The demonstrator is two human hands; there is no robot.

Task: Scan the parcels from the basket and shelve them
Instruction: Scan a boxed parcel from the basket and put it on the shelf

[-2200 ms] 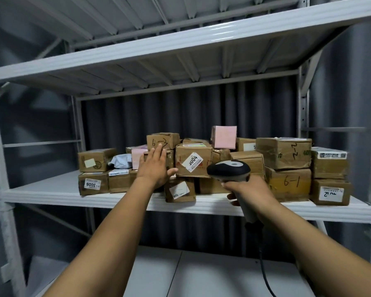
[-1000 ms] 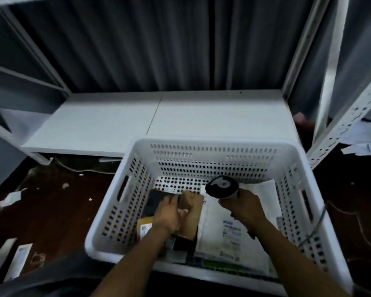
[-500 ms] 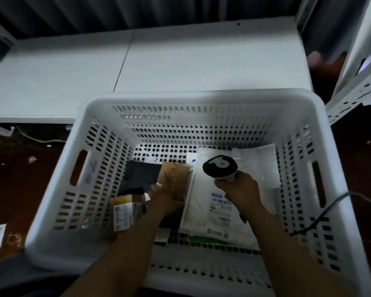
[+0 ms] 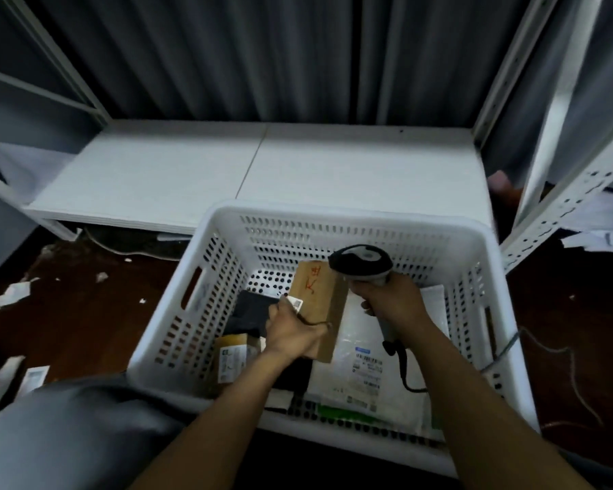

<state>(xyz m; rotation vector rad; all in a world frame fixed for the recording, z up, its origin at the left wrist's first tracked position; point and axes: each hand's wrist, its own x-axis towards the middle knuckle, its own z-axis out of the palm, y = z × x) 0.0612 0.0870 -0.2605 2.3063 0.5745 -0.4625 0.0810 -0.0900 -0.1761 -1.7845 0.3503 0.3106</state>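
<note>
Head view, left hand (image 4: pixel 291 334) gripping parcel (image 4: pixel 315 295), right hand (image 4: pixel 393 298) gripping scanner (image 4: pixel 361 261), white basket (image 4: pixel 333 212) on dark floor (image 4: pixel 85 313), white shelf (image 4: pixel 227 171) behind

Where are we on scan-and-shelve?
Done: cannot tell; no shelved parcels show in this view. In hand: the left hand grips a cardboard box over the basket, and the right hand holds the scanner beside it, so a scan looks imminent. Left: shelving that box, plus a black parcel, a small labelled box and white mailers lying in the basket.
</note>
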